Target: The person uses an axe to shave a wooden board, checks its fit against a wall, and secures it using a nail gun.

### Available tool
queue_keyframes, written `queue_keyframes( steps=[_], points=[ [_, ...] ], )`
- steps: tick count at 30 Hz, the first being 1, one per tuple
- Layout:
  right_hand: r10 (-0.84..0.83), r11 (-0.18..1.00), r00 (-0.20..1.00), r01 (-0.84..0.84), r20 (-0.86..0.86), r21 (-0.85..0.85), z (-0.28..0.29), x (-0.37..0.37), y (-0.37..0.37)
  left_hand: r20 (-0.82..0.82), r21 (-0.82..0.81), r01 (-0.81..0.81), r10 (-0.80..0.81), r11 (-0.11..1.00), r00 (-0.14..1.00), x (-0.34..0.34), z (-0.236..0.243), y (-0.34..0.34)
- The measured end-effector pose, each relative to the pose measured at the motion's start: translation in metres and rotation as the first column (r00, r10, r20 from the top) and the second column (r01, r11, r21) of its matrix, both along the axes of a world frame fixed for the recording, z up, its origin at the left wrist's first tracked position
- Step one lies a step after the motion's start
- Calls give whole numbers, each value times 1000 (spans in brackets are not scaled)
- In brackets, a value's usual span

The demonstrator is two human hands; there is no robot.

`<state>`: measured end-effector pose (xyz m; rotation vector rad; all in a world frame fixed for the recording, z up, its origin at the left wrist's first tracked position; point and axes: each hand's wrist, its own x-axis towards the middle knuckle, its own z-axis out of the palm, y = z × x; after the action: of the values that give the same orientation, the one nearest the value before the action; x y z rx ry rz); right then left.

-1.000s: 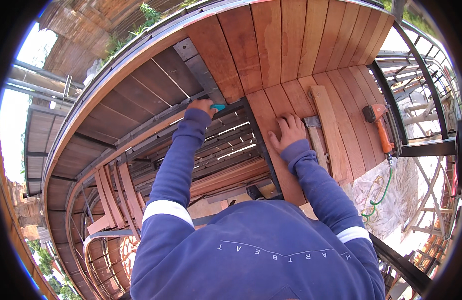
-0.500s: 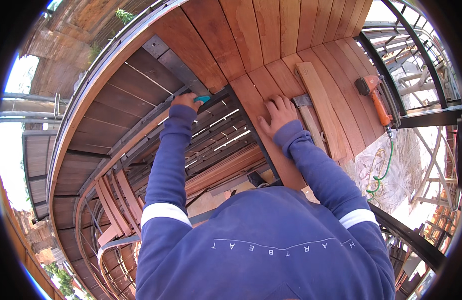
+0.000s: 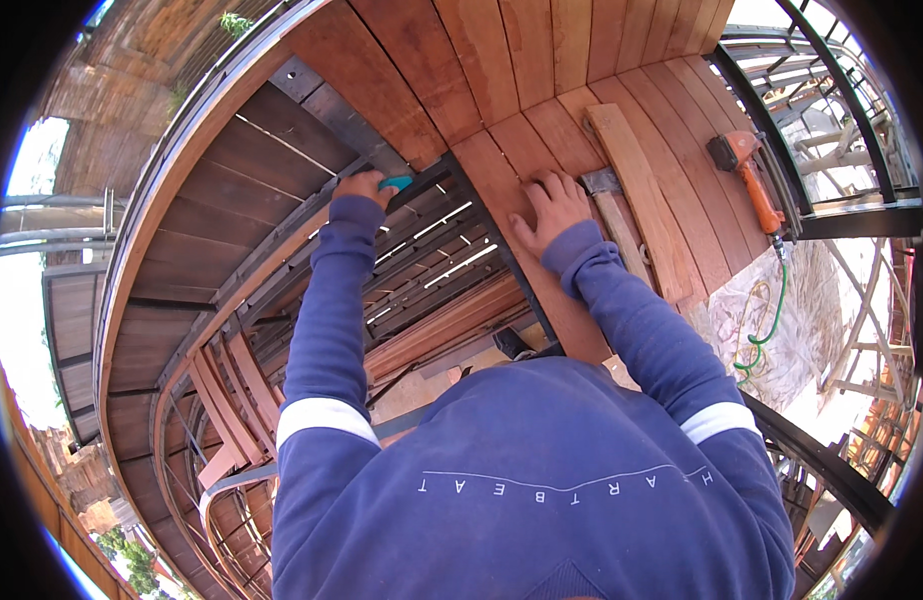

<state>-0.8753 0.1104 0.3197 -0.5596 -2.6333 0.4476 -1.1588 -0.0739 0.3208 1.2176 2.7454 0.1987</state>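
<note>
My left hand (image 3: pixel 362 187) is closed around a small teal object (image 3: pixel 396 184), whose kind I cannot make out. It is at the dark metal frame (image 3: pixel 422 193), by the lower corner of the upright wooden boards (image 3: pixel 382 75). My right hand (image 3: pixel 556 210) lies on the reddish wooden planks (image 3: pixel 502 180) with its fingers apart, holding nothing. Just right of it is a hammer-like tool (image 3: pixel 602 181) with a dark metal head and a wooden handle, partly behind my sleeve. Beside that tool lies a loose wooden board (image 3: pixel 637 190).
An orange nail gun (image 3: pixel 754 185) rests at the planks' right side, with a green coiled hose (image 3: pixel 767 340) hanging from it. An open slatted gap with black metal bars (image 3: pixel 437 245) lies between my arms. Stacked boards (image 3: pixel 432 325) are below it. A curved wooden rim (image 3: pixel 147 215) runs along the left.
The whole view has shifted slightly. Both hands keep nearly the same places on the frame and planks, and the teal object is still in my left hand.
</note>
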Motion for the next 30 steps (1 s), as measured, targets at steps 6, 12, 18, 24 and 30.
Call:
queue_keyframes(
  steps=[6,12,18,24,30],
  points=[
    [-4,1000,1000,4,6,7,-4,-1,1,22,-34,-30,31,999,999,-2,-2,1],
    [0,1000,1000,0,-2,-22,-3,-2,0,48,-53,-31,33,998,998,0,2,2],
    [3,1000,1000,-3,-13,3,-7,-4,0,37,-24,-37,38,999,999,0,3,2],
    [10,1000,1000,-10,19,-29,-6,-3,0,44,-84,-46,50,995,998,7,13,5],
    [4,1000,1000,-3,25,-13,-1,-1,-1,53,-79,-37,42,996,998,7,10,5]
  ],
)
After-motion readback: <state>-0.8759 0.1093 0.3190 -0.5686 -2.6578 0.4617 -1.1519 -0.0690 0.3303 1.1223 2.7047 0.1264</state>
